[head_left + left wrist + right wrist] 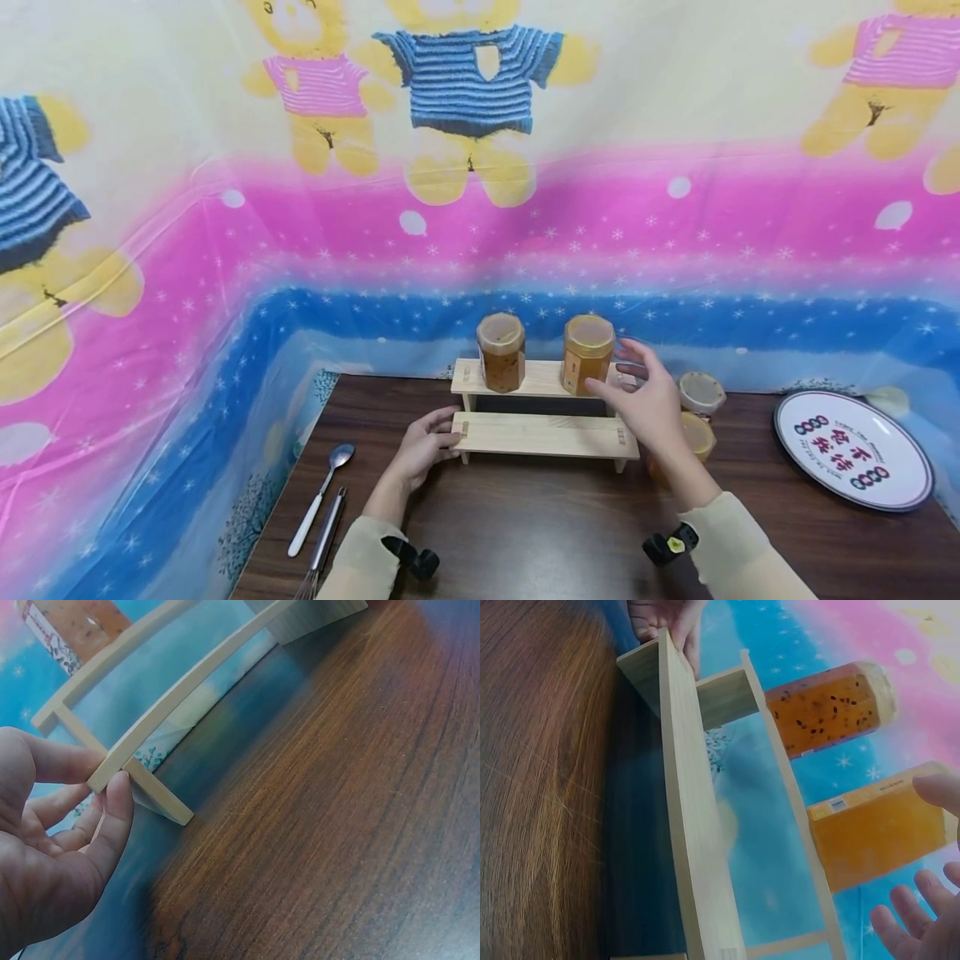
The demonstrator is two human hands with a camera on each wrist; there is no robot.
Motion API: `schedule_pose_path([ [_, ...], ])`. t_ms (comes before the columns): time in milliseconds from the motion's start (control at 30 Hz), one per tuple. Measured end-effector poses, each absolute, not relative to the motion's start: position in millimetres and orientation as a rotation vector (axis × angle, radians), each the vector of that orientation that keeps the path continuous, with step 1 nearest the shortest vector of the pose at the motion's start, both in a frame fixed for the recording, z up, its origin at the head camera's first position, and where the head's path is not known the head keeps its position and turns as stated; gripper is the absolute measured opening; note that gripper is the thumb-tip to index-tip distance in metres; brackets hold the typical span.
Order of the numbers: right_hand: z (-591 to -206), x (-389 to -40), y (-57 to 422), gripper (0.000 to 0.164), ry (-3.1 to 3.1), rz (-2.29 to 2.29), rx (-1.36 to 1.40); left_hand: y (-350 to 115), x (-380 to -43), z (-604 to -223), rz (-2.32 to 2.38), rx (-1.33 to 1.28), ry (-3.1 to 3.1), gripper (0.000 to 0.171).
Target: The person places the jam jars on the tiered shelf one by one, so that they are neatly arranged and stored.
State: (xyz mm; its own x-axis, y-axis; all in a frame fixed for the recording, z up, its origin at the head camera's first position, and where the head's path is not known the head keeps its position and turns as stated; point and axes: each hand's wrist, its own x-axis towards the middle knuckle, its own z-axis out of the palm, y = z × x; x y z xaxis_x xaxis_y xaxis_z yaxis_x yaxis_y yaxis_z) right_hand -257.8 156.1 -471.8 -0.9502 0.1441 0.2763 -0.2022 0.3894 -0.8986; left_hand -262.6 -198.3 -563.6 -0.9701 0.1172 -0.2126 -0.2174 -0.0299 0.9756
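Observation:
A two-step wooden rack [543, 435] stands at the back of the table. My left hand [423, 446] pinches the left end of its lower board [139, 742] between thumb and fingers. On the upper board, toward the right, is an octagonal jar of amber honey [588, 367]. My right hand [651, 404] is beside that jar, fingers spread and loosely bent; the thumb overlaps the jar's side [877, 832] in the right wrist view. To the left on the same board stands a jar of orange filling with dark seeds [501, 358].
Two more jars stand right of the rack: one lidded jar [702, 392] behind, and an amber jar [697, 435] partly hidden by my right forearm. A white plate with red characters [851, 450] lies far right. A spoon [321, 500] and a whisk [327, 533] lie left.

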Motion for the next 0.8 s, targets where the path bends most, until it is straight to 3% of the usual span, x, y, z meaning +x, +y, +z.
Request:
schedule_pose_path([
  [400, -466, -239, 183, 0.082, -2.333, 1.487, 0.093, -199, -264, -565, 2.107, -0.109, 1.998, 0.058],
  [800, -466, -216, 214, 0.080, -2.323, 1.354, -0.110, -199, -263, -564, 2.093, -0.095, 2.006, 0.059],
])
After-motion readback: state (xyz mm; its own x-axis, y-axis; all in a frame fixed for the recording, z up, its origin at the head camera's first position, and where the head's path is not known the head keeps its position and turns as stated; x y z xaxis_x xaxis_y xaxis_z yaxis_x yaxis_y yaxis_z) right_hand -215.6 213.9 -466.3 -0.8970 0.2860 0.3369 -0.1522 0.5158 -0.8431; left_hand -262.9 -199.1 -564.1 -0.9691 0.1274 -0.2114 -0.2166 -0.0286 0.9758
